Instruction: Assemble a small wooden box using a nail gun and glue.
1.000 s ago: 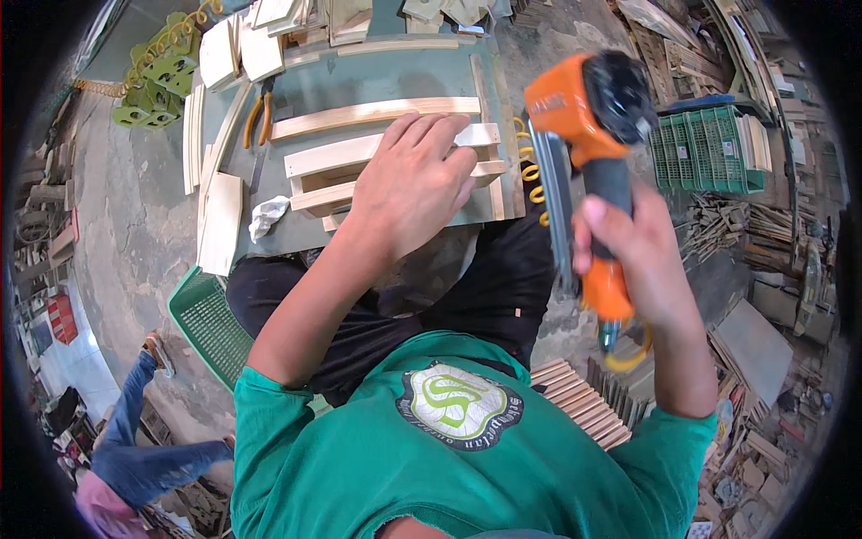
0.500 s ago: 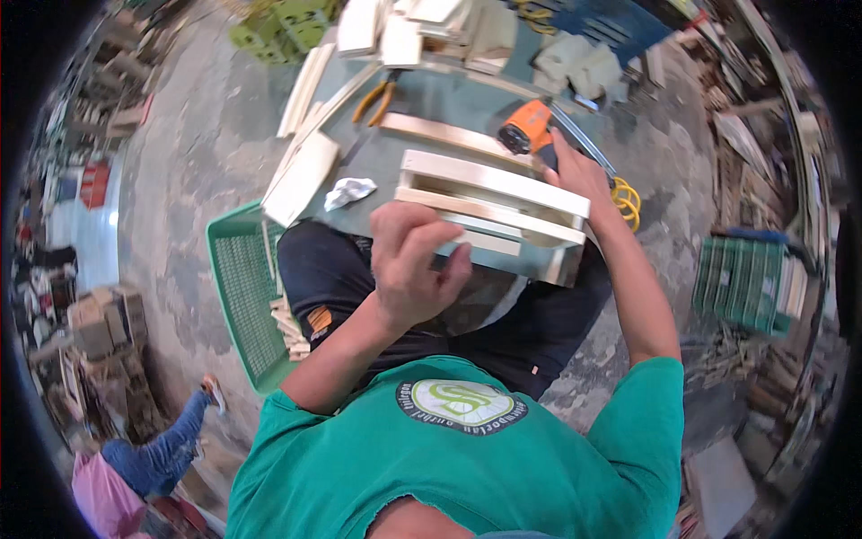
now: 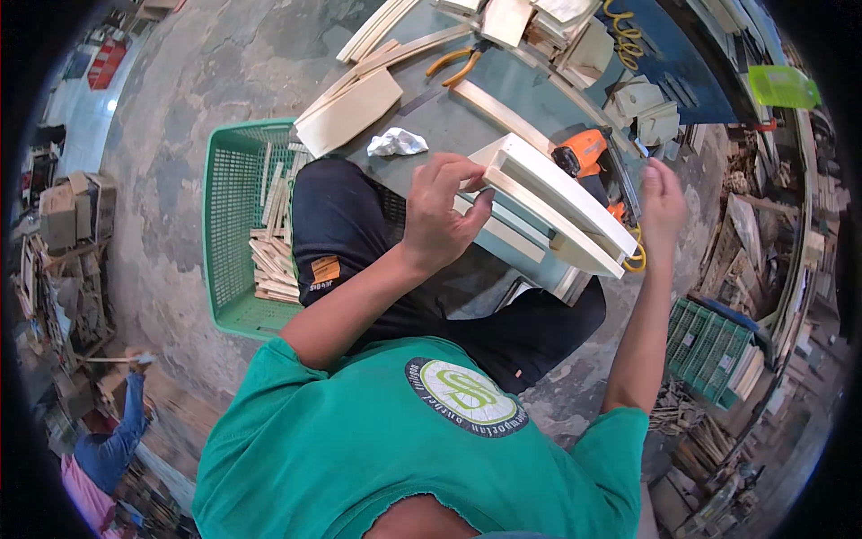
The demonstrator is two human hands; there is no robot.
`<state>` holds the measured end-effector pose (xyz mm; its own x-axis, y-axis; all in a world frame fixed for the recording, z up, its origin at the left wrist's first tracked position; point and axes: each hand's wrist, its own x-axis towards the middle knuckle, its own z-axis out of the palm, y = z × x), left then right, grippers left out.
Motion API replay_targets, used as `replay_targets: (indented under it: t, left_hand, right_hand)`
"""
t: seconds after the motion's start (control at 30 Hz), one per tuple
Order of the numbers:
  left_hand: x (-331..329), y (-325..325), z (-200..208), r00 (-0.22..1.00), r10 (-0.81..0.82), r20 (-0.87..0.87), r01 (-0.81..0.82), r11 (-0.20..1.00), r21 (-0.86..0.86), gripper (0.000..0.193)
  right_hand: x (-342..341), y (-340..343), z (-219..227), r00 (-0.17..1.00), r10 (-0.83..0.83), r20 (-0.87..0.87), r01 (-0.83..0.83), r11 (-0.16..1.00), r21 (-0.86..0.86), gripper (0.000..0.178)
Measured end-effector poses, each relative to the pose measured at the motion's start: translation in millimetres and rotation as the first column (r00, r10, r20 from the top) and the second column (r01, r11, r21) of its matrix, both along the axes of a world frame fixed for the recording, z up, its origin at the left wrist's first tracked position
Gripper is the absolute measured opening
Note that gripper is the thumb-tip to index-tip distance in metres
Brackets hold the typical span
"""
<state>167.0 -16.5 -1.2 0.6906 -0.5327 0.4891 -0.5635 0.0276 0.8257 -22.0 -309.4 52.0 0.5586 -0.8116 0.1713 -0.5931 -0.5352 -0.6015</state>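
Note:
My left hand (image 3: 442,216) is closed at the left end of a narrow pale wooden frame (image 3: 566,193), its thumb and fingers pinching the end. The frame is built of long slats and slants across the grey-green worktop (image 3: 431,108) over my lap. My right hand (image 3: 663,199) is raised to the right of the frame, holding nothing, fingers stretched out. Between it and the frame lies an orange nail gun (image 3: 584,153), partly hidden by the frame. A loose wooden strip (image 3: 503,117) lies behind the frame. Crumpled silvery foil (image 3: 397,142) sits left of it.
Yellow-handled pliers (image 3: 458,65), a flat wooden board (image 3: 350,112) and stacked wood pieces (image 3: 566,36) lie farther back. A green basket (image 3: 220,234) with wood strips stands at my left. A yellow hose (image 3: 636,259) hangs at the right. Another person (image 3: 112,449) is at lower left.
My right hand has let go of the nail gun and moved right. The frame's right end has swung toward me, while my left hand stays at its left end. The view has turned.

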Motion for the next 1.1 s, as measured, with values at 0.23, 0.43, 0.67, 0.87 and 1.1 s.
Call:
replay_targets:
  t: [0.23,0.43,0.67,0.87,1.1]
  left_hand:
    - [7.6,-1.4,-9.0,0.988,0.060,0.143,-0.052,0.997,-0.059,0.037]
    - [9.9,-2.1,-5.8,0.973,0.057,0.224,-0.040,0.996,-0.080,0.032]
    - [13.3,-3.2,-9.0,0.975,0.044,0.217,-0.021,0.994,-0.105,0.031]
    - [12.2,-1.7,-9.0,0.977,0.032,0.209,-0.016,0.997,-0.079,0.034]
    - [12.3,-2.9,-9.7,0.973,-0.005,0.230,0.021,0.998,-0.067,0.037]
  right_hand:
    - [78.2,155.2,59.4,0.847,0.530,-0.041,-0.509,0.787,-0.349,0.032]
    - [97.9,182.5,32.6,0.886,0.455,-0.086,-0.445,0.787,-0.426,0.027]
    - [99.1,186.6,32.5,0.900,0.417,-0.125,-0.427,0.793,-0.435,0.027]
    - [59.9,185.0,40.1,0.927,0.371,-0.051,-0.359,0.842,-0.402,0.028]
    - [25.4,192.1,31.5,0.947,0.303,-0.102,-0.317,0.841,-0.439,0.028]
